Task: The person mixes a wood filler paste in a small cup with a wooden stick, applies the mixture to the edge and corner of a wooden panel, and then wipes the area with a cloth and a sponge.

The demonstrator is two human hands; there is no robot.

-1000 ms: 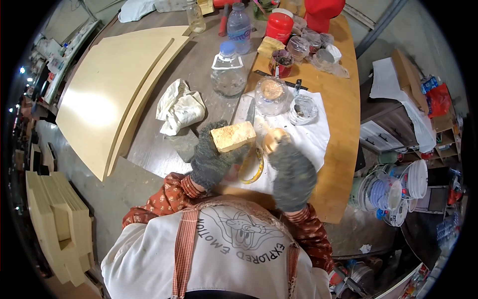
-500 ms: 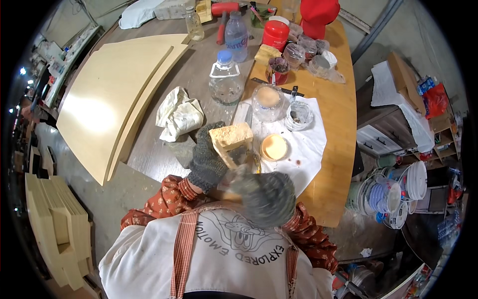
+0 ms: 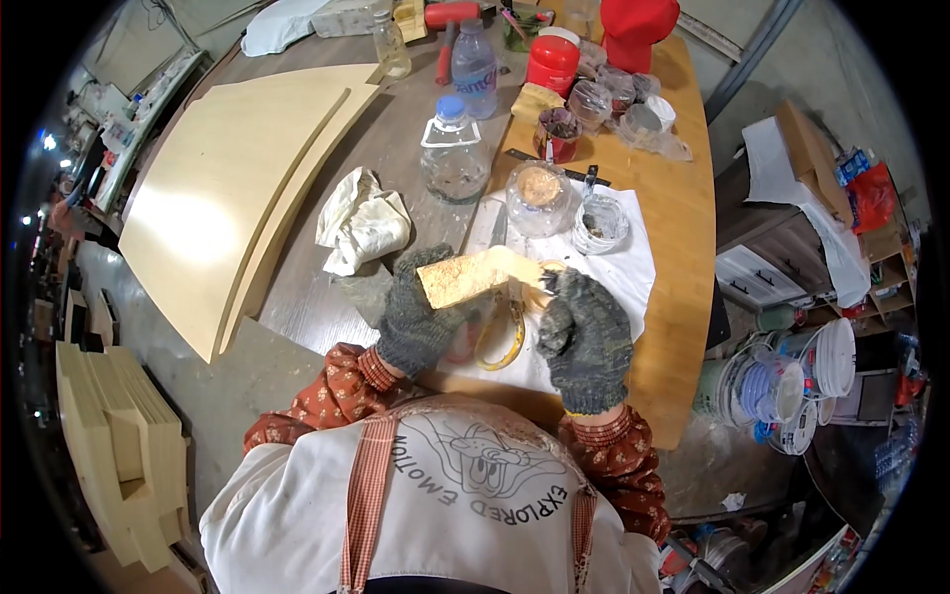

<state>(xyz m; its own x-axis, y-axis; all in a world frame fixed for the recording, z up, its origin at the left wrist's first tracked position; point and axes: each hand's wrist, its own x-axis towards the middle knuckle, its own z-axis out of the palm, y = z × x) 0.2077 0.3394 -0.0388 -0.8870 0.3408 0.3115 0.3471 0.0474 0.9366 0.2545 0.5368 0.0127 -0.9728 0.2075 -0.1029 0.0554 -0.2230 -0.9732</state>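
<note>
My left hand [image 3: 408, 315], in a dark grey knit glove, is closed round the left end of a pale yellow block-like piece [image 3: 463, 278] with a rough, crumbly face. It is held over a white sheet [image 3: 633, 259]. My right hand [image 3: 591, 342], gloved alike, has its fingers curled at the piece's right end, where the contact is partly hidden. Below the piece lies a curved yellow handle-like thing [image 3: 513, 346]. Beyond it are a flat blade [image 3: 499, 230], a clear plastic container [image 3: 540, 202] with yellowish material, and a small dirty tub [image 3: 600, 224] with a brush in it.
A crumpled white cloth [image 3: 364, 222] lies left of my hands. Large curved cream panels [image 3: 233, 168] cover the table's left. Water bottles [image 3: 454, 158], a red tin [image 3: 552, 65], a dark-stained cup [image 3: 557, 135] and a red-handled mallet [image 3: 446, 51] stand or lie farther back. Buckets [image 3: 826, 356] are stacked at right.
My right hand has moved up and right, from beneath the piece to its right end. The piece has turned and now stretches farther right, covering much of the round dish of yellow material.
</note>
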